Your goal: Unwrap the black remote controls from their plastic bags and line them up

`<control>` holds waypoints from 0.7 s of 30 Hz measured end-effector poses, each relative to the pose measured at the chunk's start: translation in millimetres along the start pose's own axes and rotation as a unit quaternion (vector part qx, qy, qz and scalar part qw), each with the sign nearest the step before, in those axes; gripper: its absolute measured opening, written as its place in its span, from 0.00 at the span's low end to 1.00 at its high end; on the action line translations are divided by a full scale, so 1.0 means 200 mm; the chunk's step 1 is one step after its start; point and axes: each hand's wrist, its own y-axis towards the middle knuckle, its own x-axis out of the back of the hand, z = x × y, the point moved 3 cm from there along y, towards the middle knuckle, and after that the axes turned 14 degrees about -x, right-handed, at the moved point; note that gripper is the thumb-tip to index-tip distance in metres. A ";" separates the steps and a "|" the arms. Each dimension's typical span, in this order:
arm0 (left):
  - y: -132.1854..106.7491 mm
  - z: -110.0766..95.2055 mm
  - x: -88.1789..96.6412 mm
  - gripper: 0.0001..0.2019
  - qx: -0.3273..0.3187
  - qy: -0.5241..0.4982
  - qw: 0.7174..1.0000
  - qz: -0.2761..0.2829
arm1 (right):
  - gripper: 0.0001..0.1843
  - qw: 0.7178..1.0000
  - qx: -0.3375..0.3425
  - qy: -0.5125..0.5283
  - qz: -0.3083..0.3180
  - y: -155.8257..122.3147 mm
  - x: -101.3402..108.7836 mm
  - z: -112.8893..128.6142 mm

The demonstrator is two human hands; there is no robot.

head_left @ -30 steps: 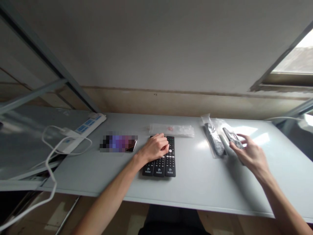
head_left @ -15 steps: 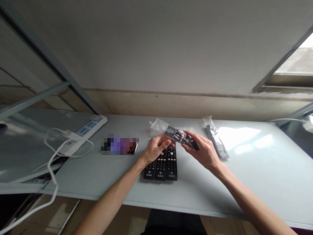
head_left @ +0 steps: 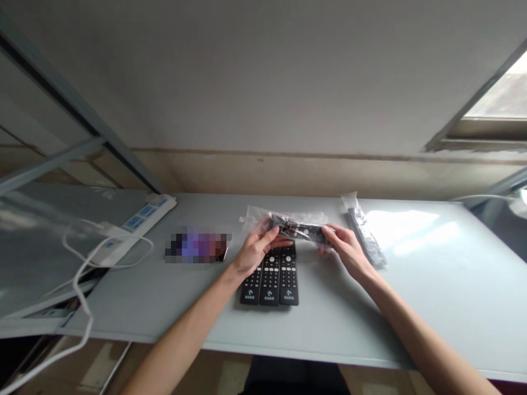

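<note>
Between my hands, a black remote control (head_left: pixel 303 231) lies nearly level inside a clear plastic bag (head_left: pixel 256 215). My left hand (head_left: pixel 256 249) is closed on its left end, thumb on top. My right hand (head_left: pixel 343 247) pinches the right end between thumb and fingers. Just below, three black remote controls (head_left: pixel 269 282) lie side by side on the grey table (head_left: pixel 337 329), their upper parts partly hidden by my left hand and the held one. Right of my right hand rests another bagged remote control (head_left: pixel 364 233), slanted on the table.
A phone (head_left: pixel 197 247) with a blurred screen lies left of the remotes. Farther left are a white power strip (head_left: pixel 144 219) and a looping white cable (head_left: pixel 84 299). A metal frame post (head_left: pixel 127 162) rises at the left, and a wall (head_left: pixel 263 99) stands behind the table.
The bagged remote control has turned from slanting down rightward to nearly level. My left hand has moved from beside the bag to grip its left end; my right hand has shifted to the right end.
</note>
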 end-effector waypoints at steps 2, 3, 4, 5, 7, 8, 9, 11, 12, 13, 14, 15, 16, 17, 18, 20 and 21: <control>0.00 0.00 -0.01 0.22 0.017 -0.032 0.999 -0.014 | 0.26 0.994 -0.029 0.102 0.029 0.01 0.00 0.00; 0.00 0.00 -0.01 0.22 0.017 -0.040 0.999 -0.018 | 0.26 0.990 -0.031 0.139 0.023 0.02 0.01 0.00; 0.00 -0.01 -0.01 0.22 0.015 -0.042 0.999 -0.018 | 0.26 0.986 -0.031 0.162 0.015 0.02 0.02 0.01; 0.00 -0.02 -0.02 0.22 0.012 -0.040 0.999 -0.018 | 0.25 0.985 -0.029 0.172 0.010 0.03 0.02 0.02; 0.01 -0.03 -0.01 0.23 0.003 -0.036 0.999 -0.023 | 0.25 0.984 -0.018 0.177 0.003 0.04 0.05 0.06; 0.01 -0.04 0.00 0.22 0.000 -0.037 0.999 -0.028 | 0.24 0.983 -0.010 0.181 -0.003 0.05 0.07 0.08; 0.02 -0.04 0.01 0.22 -0.003 -0.040 0.999 -0.032 | 0.23 0.983 0.000 0.184 -0.011 0.05 0.09 0.12; 0.02 -0.04 0.03 0.22 -0.003 -0.051 0.998 -0.033 | 0.22 0.983 0.021 0.180 -0.024 0.06 0.13 0.21; 0.03 -0.04 0.04 0.23 0.002 -0.056 0.998 -0.027 | 0.23 0.984 0.031 0.171 -0.026 0.07 0.14 0.26; 0.03 -0.03 0.04 0.23 0.012 -0.060 0.998 -0.019 | 0.24 0.986 0.042 0.161 -0.028 0.07 0.15 0.32; 0.03 -0.02 0.05 0.23 0.022 -0.061 0.998 -0.010 | 0.24 0.987 0.054 0.151 -0.028 0.07 0.15 0.38; 0.03 -0.01 0.05 0.23 0.032 -0.058 0.998 -0.002 | 0.24 0.987 0.065 0.141 -0.028 0.07 0.15 0.43; 0.03 0.00 0.05 0.23 0.042 -0.053 0.998 0.006 | 0.23 0.988 0.076 0.134 -0.024 0.06 0.15 0.49; 0.03 0.01 0.05 0.24 0.050 -0.045 0.998 0.012 | 0.22 0.988 0.085 0.127 -0.016 0.06 0.14 0.54; 0.02 0.01 0.05 0.24 0.056 -0.037 0.998 0.019 | 0.22 0.988 0.094 0.121 -0.006 0.05 0.13 0.59; 0.02 0.01 0.04 0.26 0.065 -0.027 0.997 0.039 | 0.21 0.988 0.113 0.107 0.012 0.04 0.10 0.69; 0.02 0.01 0.04 0.27 0.069 -0.022 0.996 0.054 | 0.22 0.987 0.125 0.097 0.015 0.03 0.10 0.73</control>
